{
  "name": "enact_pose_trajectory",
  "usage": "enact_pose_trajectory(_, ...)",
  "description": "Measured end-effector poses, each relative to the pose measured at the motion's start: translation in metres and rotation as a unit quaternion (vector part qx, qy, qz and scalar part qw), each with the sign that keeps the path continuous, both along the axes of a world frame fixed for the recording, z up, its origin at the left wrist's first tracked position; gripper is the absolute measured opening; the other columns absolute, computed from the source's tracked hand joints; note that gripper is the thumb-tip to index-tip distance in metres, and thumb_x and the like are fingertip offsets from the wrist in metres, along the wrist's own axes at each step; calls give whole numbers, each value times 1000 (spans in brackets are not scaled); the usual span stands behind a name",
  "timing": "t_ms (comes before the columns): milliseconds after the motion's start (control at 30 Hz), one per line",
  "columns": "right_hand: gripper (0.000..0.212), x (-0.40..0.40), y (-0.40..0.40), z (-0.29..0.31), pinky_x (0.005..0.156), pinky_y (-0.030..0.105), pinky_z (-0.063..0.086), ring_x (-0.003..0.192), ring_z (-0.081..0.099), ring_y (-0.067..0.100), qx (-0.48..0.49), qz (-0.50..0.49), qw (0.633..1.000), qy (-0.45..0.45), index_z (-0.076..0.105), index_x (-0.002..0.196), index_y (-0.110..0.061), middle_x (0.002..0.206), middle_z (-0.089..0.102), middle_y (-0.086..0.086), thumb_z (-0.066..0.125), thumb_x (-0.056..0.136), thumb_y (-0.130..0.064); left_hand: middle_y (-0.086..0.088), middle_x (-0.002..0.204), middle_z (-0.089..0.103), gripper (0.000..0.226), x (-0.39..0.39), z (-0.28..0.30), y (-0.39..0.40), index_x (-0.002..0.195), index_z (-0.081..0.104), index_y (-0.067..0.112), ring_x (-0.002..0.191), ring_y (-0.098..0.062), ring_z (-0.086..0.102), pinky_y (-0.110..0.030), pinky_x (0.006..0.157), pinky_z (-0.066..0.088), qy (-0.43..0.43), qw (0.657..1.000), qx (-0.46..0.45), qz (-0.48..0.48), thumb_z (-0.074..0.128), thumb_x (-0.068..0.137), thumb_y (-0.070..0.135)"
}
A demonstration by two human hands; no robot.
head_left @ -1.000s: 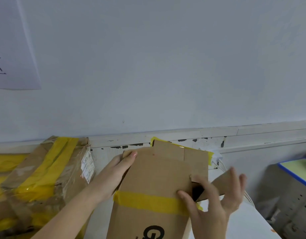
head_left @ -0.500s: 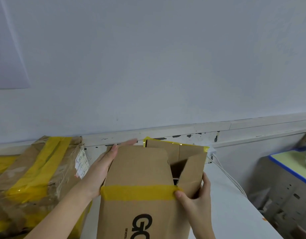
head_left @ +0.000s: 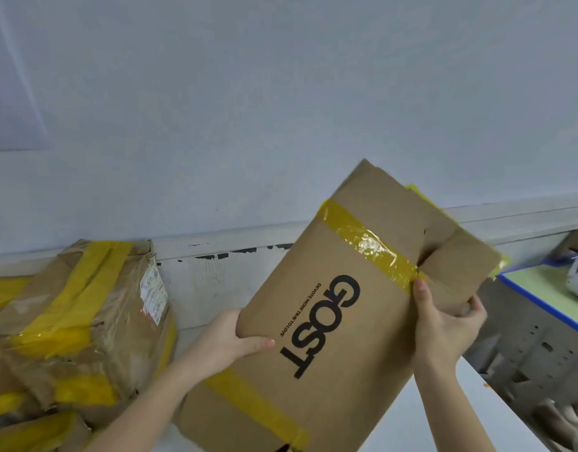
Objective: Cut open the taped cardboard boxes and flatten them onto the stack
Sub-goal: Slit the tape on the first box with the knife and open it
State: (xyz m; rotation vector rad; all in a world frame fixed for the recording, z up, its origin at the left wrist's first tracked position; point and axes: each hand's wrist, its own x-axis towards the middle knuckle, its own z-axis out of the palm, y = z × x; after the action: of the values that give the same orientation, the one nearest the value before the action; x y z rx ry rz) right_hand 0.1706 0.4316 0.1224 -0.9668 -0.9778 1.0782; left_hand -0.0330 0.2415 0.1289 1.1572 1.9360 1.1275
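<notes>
one flattened box [head_left: 356, 308], centre right of frame, long axis tilted from lower left to upper right, flaps at upper right, two yellow tape bands. left hand [head_left: 225, 344] grips its left edge; right hand [head_left: 444, 324] grips its right edge. taped boxes [head_left: 75, 324], count unclear, lower left.

The tilted box [head_left: 346, 305] I am holding is filling the middle, the crumpled taped boxes [head_left: 78, 321] are blocking my left, the wall [head_left: 281, 109] is closing behind, and bare white bench [head_left: 437, 415] is lying open lower right.
</notes>
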Motion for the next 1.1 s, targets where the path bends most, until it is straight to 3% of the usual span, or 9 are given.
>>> enact_pose_trajectory(133, 81, 29, -3, -65, 101, 33, 36, 124, 44, 21, -112, 68, 989, -62, 27, 143, -14, 140, 43, 4, 74, 78, -17, 23, 114, 59, 63, -12, -17, 18, 110, 56, 35, 102, 2, 59, -27, 93, 48, 68, 993, -89, -37, 72, 58, 67)
enact_pose_trajectory(267, 110, 55, -28, -117, 104, 43, 34, 127, 41, 34, -198, 25, 974, -106, 24, 146, -12, 142, 41, 17, 83, 54, -26, 17, 118, 56, 52, 9, -54, 44, 124, 49, 32, 106, -8, 56, -26, 86, 45, 302, 937, -171, 35, 55, 81, 62)
enact_pose_trajectory(367, 108, 64, -40, -142, 101, 46, 35, 120, 47, 41, -264, -59, 958, -95, 28, 143, -11, 136, 46, 23, 76, 48, -27, 1, 143, 43, 55, 38, -93, 62, 144, 28, 23, 128, -14, 41, -35, 110, 27, 400, 896, -195, 7, 40, 96, 47)
enact_pose_trajectory(500, 99, 67, -24, -158, 98, 50, 39, 113, 52, 45, -277, -135, 946, -103, 21, 144, -7, 133, 47, 28, 79, 64, -11, 4, 158, -2, 67, 76, -126, 64, 150, 4, 24, 145, -17, -2, -50, 114, -8, 373, 883, -265, -104, 32, 96, 51)
enact_pose_trajectory(700, 93, 42, 26, -179, 103, 50, 32, 122, 42, 48, -324, -51, 934, -143, 2, 150, -9, 136, 41, 33, 68, 84, -16, 4, 158, -10, 65, 88, -161, 73, 150, 2, 28, 145, -19, -10, -54, 111, -10, 403, 849, -324, -106, 15, 95, 59)
enact_pose_trajectory(833, 102, 19, 58, -203, 103, 49, 32, 124, 40, 48, -322, 8, 926, -198, -12, 146, 2, 135, 40, 35, 66, 85, -20, 0, 157, -14, 111, 77, -192, 92, 150, -4, 26, 145, -20, -9, -51, 113, -5, 406, 848, -329, -85, -30, 53, 75)
enact_pose_trajectory(900, 104, 14, 68, -215, 102, 47, 32, 126, 37, 47, -326, 17, 913, -246, -13, 143, 10, 137, 35, 38, 68, 84, -21, 1, 157, -6, 106, 68, -202, 101, 150, 8, 26, 145, -24, 1, -50, 113, 3, 416, 850, -314, -70, -25, 59, 68)
enact_pose_trajectory(1000, 108, 14, 78, -225, 102, 50, 29, 126, 29, 45, -287, 9, 877, -385, 2, 143, 13, 138, 26, 39, 77, 74, -20, -3, 138, 48, 71, 61, -217, 107, 122, 64, 20, 122, -31, 41, -51, 94, 27, 403, 861, -307, -45, 17, 85, 59)
enact_pose_trajectory(1100, 83, 11, 72, -230, 95, 52, 33, 121, 36, 43, -141, -37, 832, -535, 26, 144, -3, 142, 32, 27, 72, 76, -16, -5, 125, 61, 64, 60, -235, 112, 112, 70, 17, 112, -32, 53, -51, 91, 31, 394, 868, -299, -42, 33, 77, 56)
